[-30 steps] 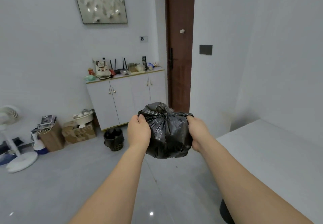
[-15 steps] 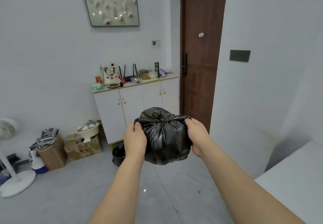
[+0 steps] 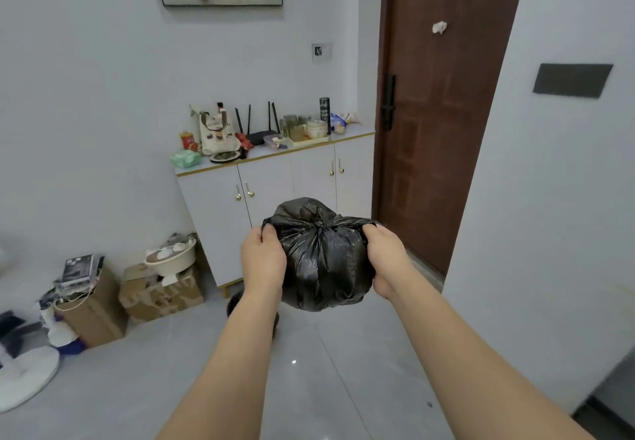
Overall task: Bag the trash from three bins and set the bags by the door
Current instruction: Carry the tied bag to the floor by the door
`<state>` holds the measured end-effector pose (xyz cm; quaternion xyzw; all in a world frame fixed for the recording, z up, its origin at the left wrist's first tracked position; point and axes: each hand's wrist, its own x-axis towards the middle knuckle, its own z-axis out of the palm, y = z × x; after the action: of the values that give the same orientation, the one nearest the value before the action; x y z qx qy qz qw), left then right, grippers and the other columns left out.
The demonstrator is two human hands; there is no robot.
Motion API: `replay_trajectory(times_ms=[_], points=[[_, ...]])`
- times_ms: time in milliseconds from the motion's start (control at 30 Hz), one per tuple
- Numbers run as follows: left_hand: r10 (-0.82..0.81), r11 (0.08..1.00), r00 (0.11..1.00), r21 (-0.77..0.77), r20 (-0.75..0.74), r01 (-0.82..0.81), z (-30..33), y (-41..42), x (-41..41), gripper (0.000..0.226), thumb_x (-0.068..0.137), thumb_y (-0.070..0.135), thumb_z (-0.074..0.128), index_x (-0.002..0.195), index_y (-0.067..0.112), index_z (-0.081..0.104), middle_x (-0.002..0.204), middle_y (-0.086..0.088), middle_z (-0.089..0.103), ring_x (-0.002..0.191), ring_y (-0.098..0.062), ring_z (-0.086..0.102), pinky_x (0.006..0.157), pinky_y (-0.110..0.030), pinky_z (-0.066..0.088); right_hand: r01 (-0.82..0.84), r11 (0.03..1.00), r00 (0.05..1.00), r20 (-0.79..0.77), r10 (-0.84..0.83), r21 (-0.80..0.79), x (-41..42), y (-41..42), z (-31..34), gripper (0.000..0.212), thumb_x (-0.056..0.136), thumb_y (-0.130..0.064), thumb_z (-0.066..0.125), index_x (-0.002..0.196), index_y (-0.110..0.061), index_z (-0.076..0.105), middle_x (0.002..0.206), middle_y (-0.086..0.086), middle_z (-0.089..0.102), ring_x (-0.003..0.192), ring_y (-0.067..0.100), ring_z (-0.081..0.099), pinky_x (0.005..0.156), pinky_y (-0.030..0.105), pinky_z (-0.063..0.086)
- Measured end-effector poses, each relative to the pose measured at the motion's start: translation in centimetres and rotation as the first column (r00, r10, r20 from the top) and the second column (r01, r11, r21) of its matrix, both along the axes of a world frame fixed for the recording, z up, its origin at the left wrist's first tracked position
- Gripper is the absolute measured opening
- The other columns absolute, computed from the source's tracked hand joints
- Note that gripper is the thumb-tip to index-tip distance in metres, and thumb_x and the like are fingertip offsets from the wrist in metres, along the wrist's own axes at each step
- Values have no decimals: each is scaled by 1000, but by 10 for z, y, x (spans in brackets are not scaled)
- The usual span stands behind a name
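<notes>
A knotted black plastic trash bag (image 3: 323, 261), bulging and crinkled, hangs in the air between both hands, out in front of the person and above the grey tiled floor (image 3: 343, 371). The left hand (image 3: 263, 261) grips the bag's left side; its fingers (image 3: 268, 233) are curled over the upper left corner of the plastic, pinching a fold beside the knot. The right hand (image 3: 386, 257) holds the right side the same way, fingers bent over the upper right corner, with the palm under the bag's flank. The knot sits between the two grips, at the top centre of the bag.

Behind the bag stands a white cabinet with gold knobs (image 3: 275, 192), its top crowded with a black router, a tote bag, cups and a green packet. The brown wooden door (image 3: 443, 113) is just right of the cabinet, shut. A small dark bin (image 3: 233, 305) on the floor is partly hidden by the left forearm. Cardboard boxes (image 3: 161, 295) lie by the wall on the left.
</notes>
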<state>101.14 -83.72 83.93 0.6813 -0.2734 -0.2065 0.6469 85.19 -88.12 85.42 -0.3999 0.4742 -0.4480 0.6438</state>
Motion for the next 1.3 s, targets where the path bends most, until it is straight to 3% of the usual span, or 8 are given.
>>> replay_trajectory(times_ms=[100,267,433,600,800,967,1133,1300], points=[[-16,1000,1000,16,-5,16,6,-49,37,28,99,27,42,87,8,60,89,-8,64,84,-24,56,82,-39,47,-5,1000,1000,9,5,-2,35,-52,6,26,96,-20,42,102,-11,66,99,9,70,88,25,64,72,30,51],[-33,999,997,6,-71,34,7,-119,86,30,99,26,43,90,4,61,84,-8,62,78,-23,55,76,-37,47,7,999,1000,-1,-7,36,90,-117,10,24,97,-21,42,101,-10,64,94,8,68,84,23,63,66,28,48],[-74,997,991,26,-115,78,-3,-184,135,30,98,26,43,74,11,52,78,-8,55,73,-21,50,68,-36,42,42,998,999,-16,-41,56,137,-175,3,24,97,-19,41,100,-12,64,96,8,68,84,22,63,65,28,48],[-154,986,981,43,-114,160,-5,-251,190,31,95,31,44,89,4,58,91,-15,65,84,-27,59,82,-45,51,115,991,993,-20,-114,67,188,-227,-6,30,98,-21,41,118,-11,62,112,9,67,85,19,61,58,25,43],[-295,951,948,61,-120,304,-1,-322,229,26,98,26,43,83,10,57,86,-8,62,81,-23,56,77,-37,48,237,969,971,25,-239,72,223,-273,-6,28,98,-20,41,112,-13,64,106,5,69,85,16,62,61,24,46],[-416,896,897,100,-147,432,-12,-367,205,27,97,27,43,82,12,58,92,-11,65,88,-27,60,85,-44,52,363,929,932,-27,-362,79,202,-297,-16,24,98,-21,42,94,-17,65,100,3,69,88,18,62,67,26,47],[-531,829,833,109,-155,549,-26,-397,141,28,96,27,44,77,12,57,90,-15,66,84,-29,61,86,-47,52,492,867,870,-97,-484,86,141,-307,-31,24,94,-23,45,93,-17,68,102,6,71,99,27,64,76,32,48],[-684,689,703,145,-195,710,-47,-413,38,28,91,34,44,81,16,63,93,-9,70,92,-30,64,91,-52,52,630,772,776,-87,-624,83,52,-293,-44,26,93,-16,43,99,-9,67,98,12,70,85,26,63,72,32,49]])
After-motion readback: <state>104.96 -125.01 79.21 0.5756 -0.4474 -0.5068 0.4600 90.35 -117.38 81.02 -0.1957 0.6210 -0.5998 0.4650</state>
